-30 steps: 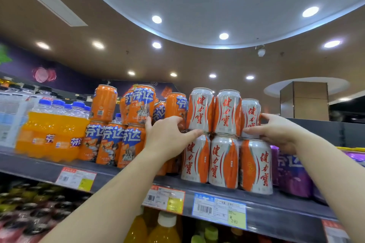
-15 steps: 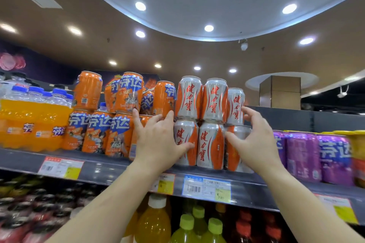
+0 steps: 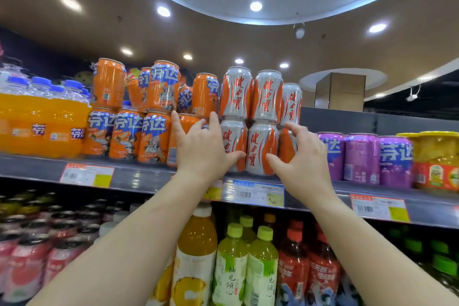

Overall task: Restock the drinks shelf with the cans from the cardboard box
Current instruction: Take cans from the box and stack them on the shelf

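Your left hand (image 3: 203, 146) lies with its fingers straight and spread against the left side of the stack of silver-and-orange cans (image 3: 250, 119), its thumb across the front of the lower left can (image 3: 233, 144). Your right hand (image 3: 301, 159) comes in from the right with its fingers bent around the lower right can (image 3: 286, 144), its thumb reaching toward the lower middle can (image 3: 260, 148); you cannot tell whether those fingers actually grip it or only touch it. The stack stands two rows high on the top shelf (image 3: 139, 176), upright, three cans in each row. Just left of it are the stacked orange cans (image 3: 139, 112), and further left the orange bottles (image 3: 39, 119). To the right, the purple cans (image 3: 362, 156) stand in a single row, with yellow-lidded jars (image 3: 437, 156) beyond them. Price tags (image 3: 253, 192) hang along the shelf edge. On the shelf below, green-capped bottles (image 3: 246, 266) stand between your forearms.
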The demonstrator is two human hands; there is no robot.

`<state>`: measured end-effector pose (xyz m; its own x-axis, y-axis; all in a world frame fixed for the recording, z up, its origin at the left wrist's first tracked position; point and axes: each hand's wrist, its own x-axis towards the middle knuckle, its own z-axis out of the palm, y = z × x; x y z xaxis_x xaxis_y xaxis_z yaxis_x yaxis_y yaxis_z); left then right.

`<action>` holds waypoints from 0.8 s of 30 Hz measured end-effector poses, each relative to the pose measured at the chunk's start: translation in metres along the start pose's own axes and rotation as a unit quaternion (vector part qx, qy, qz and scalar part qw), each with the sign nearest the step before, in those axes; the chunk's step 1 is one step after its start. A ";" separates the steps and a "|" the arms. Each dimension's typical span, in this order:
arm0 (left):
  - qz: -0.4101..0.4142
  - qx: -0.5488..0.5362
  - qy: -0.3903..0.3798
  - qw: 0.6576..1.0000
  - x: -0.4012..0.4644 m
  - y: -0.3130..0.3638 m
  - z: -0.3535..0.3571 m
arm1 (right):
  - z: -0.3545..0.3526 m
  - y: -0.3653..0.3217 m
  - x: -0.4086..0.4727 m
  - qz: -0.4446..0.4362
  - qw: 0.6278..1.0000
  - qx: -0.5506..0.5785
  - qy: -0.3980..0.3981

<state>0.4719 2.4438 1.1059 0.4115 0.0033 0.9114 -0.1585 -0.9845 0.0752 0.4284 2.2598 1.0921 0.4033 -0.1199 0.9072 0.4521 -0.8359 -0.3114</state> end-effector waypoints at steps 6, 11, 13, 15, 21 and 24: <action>0.013 -0.106 0.033 0.994 -0.037 -0.019 -0.006 | 0.007 -0.020 -0.023 -0.006 0.999 -0.053 -0.002; 0.004 -0.134 -0.051 0.990 -0.079 -0.030 -0.005 | 0.028 -0.033 -0.057 0.043 0.989 -0.123 -0.071; -0.001 -0.138 -0.080 0.987 -0.096 -0.035 -0.008 | 0.032 -0.037 -0.073 0.054 0.983 -0.144 -0.096; 0.000 -0.127 -0.117 0.985 -0.113 -0.042 -0.014 | 0.031 -0.044 -0.088 0.057 0.980 -0.154 -0.109; -0.029 -0.109 -0.186 0.976 -0.185 -0.066 -0.049 | 0.020 -0.069 -0.154 0.072 0.969 -0.159 -0.172; -0.051 -0.096 -0.219 0.970 -0.242 -0.083 -0.072 | 0.016 -0.081 -0.209 0.078 0.958 -0.162 -0.224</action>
<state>0.3208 2.5378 0.9088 0.7688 -0.0174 0.6393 -0.2441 -0.9320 0.2681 0.3208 2.3609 0.9231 0.7793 -0.0763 0.6220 0.1166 -0.9576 -0.2635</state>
